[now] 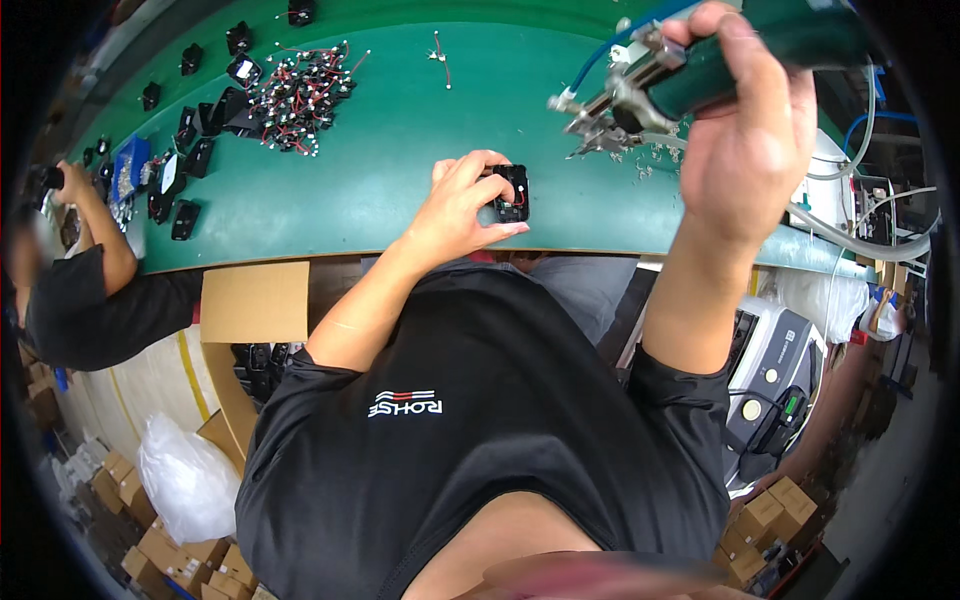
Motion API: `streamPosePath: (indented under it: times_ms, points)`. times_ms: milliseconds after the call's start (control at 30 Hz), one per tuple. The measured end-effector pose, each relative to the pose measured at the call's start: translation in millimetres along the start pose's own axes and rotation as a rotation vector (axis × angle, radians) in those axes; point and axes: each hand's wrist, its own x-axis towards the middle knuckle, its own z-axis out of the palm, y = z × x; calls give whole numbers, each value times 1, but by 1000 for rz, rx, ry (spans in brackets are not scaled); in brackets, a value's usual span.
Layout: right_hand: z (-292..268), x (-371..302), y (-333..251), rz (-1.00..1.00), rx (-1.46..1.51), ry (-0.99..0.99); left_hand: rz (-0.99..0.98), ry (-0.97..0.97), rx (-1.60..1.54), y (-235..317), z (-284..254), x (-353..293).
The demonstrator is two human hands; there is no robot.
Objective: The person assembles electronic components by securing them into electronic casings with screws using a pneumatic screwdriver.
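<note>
While the left hand (pixel 455 212) clamps its fingers on a small open black case (pixel 518 200), thumb at the near edge, the right hand (pixel 745 155) wraps its fingers around a dark green tool (pixel 685 90). Beside the left fingertips, thin wires (pixel 521 189) lie inside the case. Well left of those fingers, a blue bin (pixel 133 148) holds small pieces; nearer, a cardboard box (pixel 255 303) holds black parts (pixel 262 368). From the thumb, the case's long axis runs away across the table (pixel 430 125); the tool's metal nose points left.
</note>
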Motion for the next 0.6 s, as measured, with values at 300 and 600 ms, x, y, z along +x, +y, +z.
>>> streamPosePath:
  times_ms: [300,600]
  points:
    - [-10,-54,25,284,133,-144,-3,63,-13,3,1,3]
    - [-9,-76,45,379,287,-17,-35,7,-28,4,-5,5]
